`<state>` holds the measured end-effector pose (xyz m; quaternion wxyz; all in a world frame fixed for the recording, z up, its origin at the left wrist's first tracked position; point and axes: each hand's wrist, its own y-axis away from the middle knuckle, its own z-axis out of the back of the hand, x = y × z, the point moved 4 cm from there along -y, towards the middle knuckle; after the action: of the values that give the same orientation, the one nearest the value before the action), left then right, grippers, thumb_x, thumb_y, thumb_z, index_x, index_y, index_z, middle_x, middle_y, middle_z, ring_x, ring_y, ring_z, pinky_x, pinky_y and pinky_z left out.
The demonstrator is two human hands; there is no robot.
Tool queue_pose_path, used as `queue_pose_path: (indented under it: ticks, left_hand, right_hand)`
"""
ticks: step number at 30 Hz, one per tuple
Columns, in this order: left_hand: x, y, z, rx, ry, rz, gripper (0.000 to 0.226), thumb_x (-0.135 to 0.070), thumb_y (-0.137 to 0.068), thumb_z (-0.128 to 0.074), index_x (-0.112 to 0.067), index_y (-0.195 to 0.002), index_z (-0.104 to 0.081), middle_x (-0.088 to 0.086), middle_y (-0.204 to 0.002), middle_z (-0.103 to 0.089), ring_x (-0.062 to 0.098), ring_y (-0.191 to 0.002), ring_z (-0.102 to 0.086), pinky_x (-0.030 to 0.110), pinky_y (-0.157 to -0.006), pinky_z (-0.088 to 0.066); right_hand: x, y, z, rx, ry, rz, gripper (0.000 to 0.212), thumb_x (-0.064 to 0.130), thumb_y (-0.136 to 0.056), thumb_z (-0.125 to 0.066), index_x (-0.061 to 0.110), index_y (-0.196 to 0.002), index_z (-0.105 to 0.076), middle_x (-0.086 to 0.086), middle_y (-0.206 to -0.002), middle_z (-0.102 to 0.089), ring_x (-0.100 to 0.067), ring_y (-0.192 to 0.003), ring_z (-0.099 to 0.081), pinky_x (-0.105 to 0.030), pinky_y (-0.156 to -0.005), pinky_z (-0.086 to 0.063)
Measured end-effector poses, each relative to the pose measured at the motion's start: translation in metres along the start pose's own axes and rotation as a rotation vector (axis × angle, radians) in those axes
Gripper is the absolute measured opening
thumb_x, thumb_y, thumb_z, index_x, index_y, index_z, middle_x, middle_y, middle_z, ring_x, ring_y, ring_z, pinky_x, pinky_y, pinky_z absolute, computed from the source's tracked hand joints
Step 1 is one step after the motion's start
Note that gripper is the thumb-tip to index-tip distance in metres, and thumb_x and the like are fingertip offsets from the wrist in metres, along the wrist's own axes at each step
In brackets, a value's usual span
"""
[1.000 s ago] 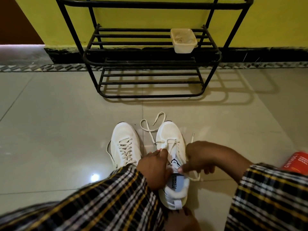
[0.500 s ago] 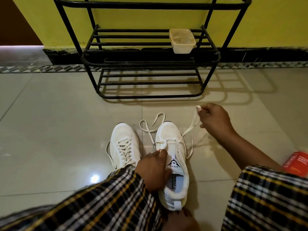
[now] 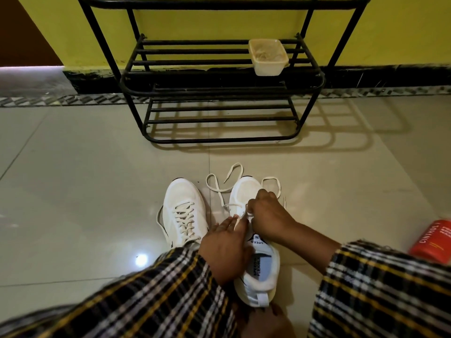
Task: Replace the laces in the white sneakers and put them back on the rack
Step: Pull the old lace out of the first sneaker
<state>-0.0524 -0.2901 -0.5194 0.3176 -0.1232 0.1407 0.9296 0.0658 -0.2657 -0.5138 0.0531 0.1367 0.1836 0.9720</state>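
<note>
Your right hand has its fingers curled tight, pinching the cream lace at the eyelets of the right-hand sneaker; the pinch point itself hides under your knuckles, so you cannot see which eyelet it meets. Your left hand lies on that sneaker's inner side with fingers straight and together, fingertips touching the lace near the tongue. This sneaker is white with a printed insole and a heel tab, threaded only near the toe, its loose lace looping on the tile ahead of the toe and beside it. The other sneaker stands just to the left, fully laced, its heel hidden by your plaid sleeve. Both sit on the floor, well short of the black rack, whose middle shelf carries a plastic tub. An orange package is cut off at the right edge.
</note>
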Motion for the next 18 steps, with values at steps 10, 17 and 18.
queue_pose_path:
  ticks: [10,17,18]
  left_hand:
    - [-0.003,0.0,0.006,0.066,-0.054,0.023,0.061,-0.043,-0.094,-0.042,-0.021,-0.146,-0.019,0.003,-0.147,-0.037,0.023,-0.128,-0.042,0.034,-0.102,-0.035]
    - [-0.007,-0.001,0.006,0.117,-0.061,0.023,0.058,-0.04,-0.095,-0.043,-0.022,-0.146,-0.02,0.004,-0.148,-0.036,0.023,-0.126,-0.044,0.034,-0.102,-0.034]
    - [-0.008,-0.001,0.006,0.122,-0.064,0.02,0.058,-0.04,-0.096,-0.043,-0.022,-0.146,-0.02,0.004,-0.15,-0.033,0.023,-0.128,-0.043,0.034,-0.103,-0.034]
  right_hand:
    - [-0.032,0.011,0.028,-0.342,-0.737,-0.005,0.036,0.007,-0.072,-0.076,0.023,-0.057,-0.047,-0.002,-0.078,-0.044,-0.015,-0.073,-0.048,-0.022,-0.071,-0.039]
    - [-0.07,-0.009,0.028,-0.178,-0.886,-0.373,0.021,0.005,-0.08,-0.07,0.012,-0.069,-0.054,-0.009,-0.075,-0.056,-0.024,-0.075,-0.056,-0.042,-0.074,-0.056]
    - [-0.069,-0.01,0.033,-0.235,-0.704,-0.337,0.014,0.008,-0.079,-0.071,0.013,-0.077,-0.058,-0.008,-0.084,-0.058,-0.024,-0.08,-0.056,-0.035,-0.074,-0.051]
